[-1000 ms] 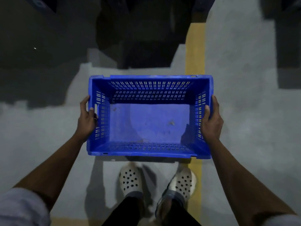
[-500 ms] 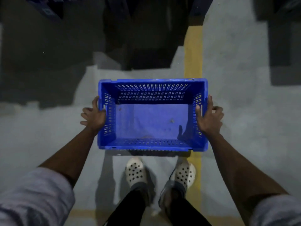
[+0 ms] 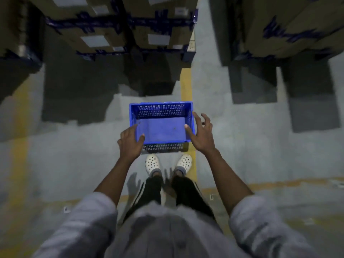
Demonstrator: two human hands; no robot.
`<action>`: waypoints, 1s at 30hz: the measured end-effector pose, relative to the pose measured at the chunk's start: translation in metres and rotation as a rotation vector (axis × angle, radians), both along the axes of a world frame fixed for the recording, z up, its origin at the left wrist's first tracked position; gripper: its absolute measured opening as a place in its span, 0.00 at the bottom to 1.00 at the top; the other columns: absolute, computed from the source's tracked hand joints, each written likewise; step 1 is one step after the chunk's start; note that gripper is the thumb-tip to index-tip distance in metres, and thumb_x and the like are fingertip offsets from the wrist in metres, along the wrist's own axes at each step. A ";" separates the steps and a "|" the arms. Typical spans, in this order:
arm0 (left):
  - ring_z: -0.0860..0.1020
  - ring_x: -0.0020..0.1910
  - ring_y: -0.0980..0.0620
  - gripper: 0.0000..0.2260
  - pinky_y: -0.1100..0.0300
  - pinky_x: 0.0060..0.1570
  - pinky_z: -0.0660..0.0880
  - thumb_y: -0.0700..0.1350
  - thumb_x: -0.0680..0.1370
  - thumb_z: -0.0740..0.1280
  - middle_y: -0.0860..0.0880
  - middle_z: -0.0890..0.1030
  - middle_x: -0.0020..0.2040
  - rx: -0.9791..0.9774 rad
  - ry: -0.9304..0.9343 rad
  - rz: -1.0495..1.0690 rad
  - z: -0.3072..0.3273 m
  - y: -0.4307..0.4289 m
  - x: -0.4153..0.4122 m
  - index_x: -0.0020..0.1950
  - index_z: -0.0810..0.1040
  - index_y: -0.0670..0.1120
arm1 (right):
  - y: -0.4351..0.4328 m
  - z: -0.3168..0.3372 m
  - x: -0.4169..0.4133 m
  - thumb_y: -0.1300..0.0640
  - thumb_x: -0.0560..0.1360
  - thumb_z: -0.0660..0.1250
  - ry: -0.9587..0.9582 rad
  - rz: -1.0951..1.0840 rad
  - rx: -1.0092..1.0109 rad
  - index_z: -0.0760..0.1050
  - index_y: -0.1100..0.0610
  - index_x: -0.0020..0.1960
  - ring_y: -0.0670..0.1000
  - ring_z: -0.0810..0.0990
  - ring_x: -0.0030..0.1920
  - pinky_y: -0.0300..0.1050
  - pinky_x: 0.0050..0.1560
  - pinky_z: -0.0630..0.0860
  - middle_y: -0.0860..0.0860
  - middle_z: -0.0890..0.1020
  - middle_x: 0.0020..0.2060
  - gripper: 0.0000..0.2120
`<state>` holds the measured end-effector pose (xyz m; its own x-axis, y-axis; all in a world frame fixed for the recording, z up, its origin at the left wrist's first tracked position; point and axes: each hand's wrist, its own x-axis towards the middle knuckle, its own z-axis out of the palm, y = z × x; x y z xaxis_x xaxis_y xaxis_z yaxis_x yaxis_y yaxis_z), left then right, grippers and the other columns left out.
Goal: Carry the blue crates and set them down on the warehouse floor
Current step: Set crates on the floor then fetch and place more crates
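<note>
The blue crate [image 3: 161, 128] sits mid-frame and looks to be down on the grey warehouse floor [image 3: 242, 142]. It is empty, with slotted walls, and its long axis runs left to right. Its right end lies over a yellow line [image 3: 186, 84].

The left hand [image 3: 130, 144] is at its lower-left corner and the right hand [image 3: 202, 136] beside its right wall, equally near. The fingers [image 3: 197, 119] are spread loose and grip nothing. I cannot tell whether they touch the rim. I'd judge this crate delivered.

White clogs [image 3: 152, 163] stand just below it. The stacked cartons [image 3: 160, 21] across the top carry white labels [image 3: 158, 39], too blurred to read.
</note>
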<state>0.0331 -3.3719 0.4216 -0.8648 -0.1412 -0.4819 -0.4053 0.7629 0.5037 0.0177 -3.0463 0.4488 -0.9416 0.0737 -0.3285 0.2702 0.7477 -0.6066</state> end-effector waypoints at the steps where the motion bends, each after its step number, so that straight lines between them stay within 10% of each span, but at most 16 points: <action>1: 0.68 0.83 0.36 0.28 0.37 0.78 0.65 0.54 0.88 0.69 0.42 0.74 0.84 0.014 0.025 -0.014 0.023 0.003 0.005 0.87 0.71 0.48 | -0.001 0.022 0.009 0.29 0.84 0.62 0.016 0.004 0.016 0.60 0.38 0.87 0.63 0.64 0.81 0.70 0.73 0.74 0.50 0.57 0.85 0.35; 14: 0.72 0.80 0.37 0.25 0.38 0.80 0.70 0.58 0.88 0.69 0.44 0.80 0.78 0.236 0.258 -0.262 0.145 0.071 0.004 0.82 0.78 0.47 | 0.048 0.112 0.119 0.30 0.83 0.66 0.102 -0.199 0.065 0.65 0.35 0.83 0.57 0.66 0.78 0.64 0.68 0.78 0.43 0.58 0.82 0.31; 22: 0.84 0.57 0.63 0.09 0.53 0.55 0.80 0.51 0.89 0.71 0.55 0.88 0.57 0.529 0.302 -0.419 0.166 0.209 0.007 0.65 0.88 0.51 | 0.129 0.129 0.171 0.32 0.82 0.69 0.213 -0.568 -0.072 0.69 0.37 0.81 0.54 0.77 0.72 0.57 0.67 0.80 0.47 0.69 0.73 0.30; 30: 0.84 0.54 0.66 0.06 0.57 0.51 0.81 0.47 0.87 0.74 0.56 0.89 0.54 0.584 0.260 -0.656 0.185 0.396 0.017 0.61 0.90 0.50 | 0.252 0.165 0.266 0.41 0.84 0.73 0.360 -0.821 -0.095 0.73 0.37 0.78 0.45 0.83 0.58 0.50 0.57 0.82 0.45 0.78 0.65 0.24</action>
<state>0.0500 -2.9760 0.6069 -0.7768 0.6215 -0.1015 0.1993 0.3955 0.8966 0.2837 -2.7939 0.6135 -0.6516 0.7560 -0.0631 0.4790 0.3455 -0.8070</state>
